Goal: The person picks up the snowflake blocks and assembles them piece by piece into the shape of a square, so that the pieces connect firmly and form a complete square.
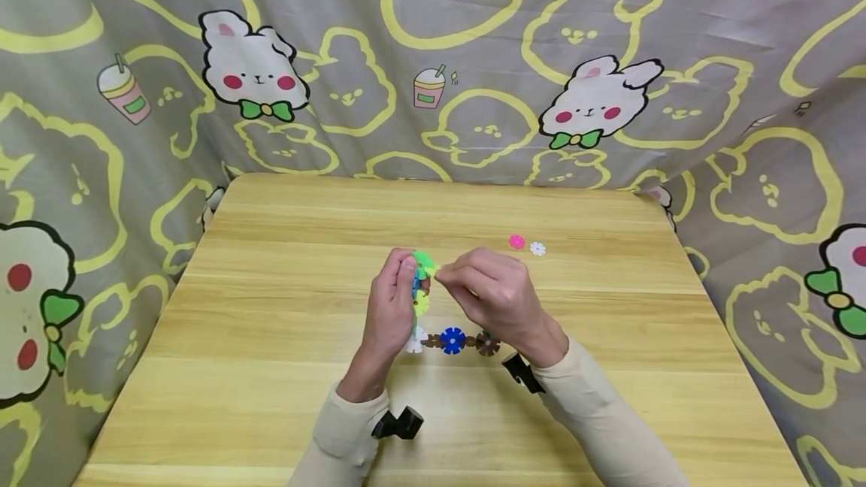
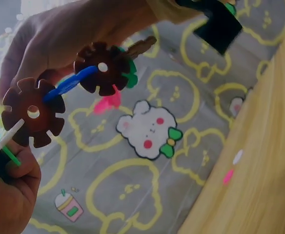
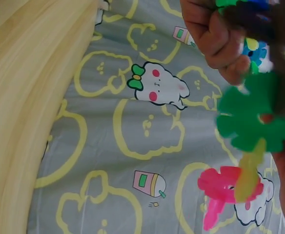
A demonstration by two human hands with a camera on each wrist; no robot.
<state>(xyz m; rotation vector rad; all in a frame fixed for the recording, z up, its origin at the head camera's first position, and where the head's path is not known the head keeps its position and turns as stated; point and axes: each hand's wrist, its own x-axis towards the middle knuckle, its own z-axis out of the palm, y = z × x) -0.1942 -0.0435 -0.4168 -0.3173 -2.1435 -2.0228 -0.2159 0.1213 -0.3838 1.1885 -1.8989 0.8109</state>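
Note:
My left hand (image 1: 387,307) grips one end of a chain of slotted plastic snowflake discs, near a bright green disc (image 1: 423,264). Facing it, the fingertips of my right hand (image 1: 497,293) pinch a small yellow snowflake disc (image 1: 432,270) at the green one's edge. Below the hands the chain runs through a yellow disc (image 1: 422,303), a white disc (image 1: 416,342) and a dark blue disc (image 1: 452,340) to a brown disc (image 1: 488,343). The left wrist view shows two brown discs joined by a blue disc (image 2: 71,84). A dark green disc (image 3: 250,119) and a pink disc (image 3: 225,184) appear in the right wrist view.
Toward the back of the wooden table (image 1: 271,261) lie a loose pink disc (image 1: 517,241) and a white one (image 1: 537,248). A patterned grey curtain (image 1: 352,58) encloses the table's back and sides. Each wrist carries a black camera mount (image 1: 399,423).

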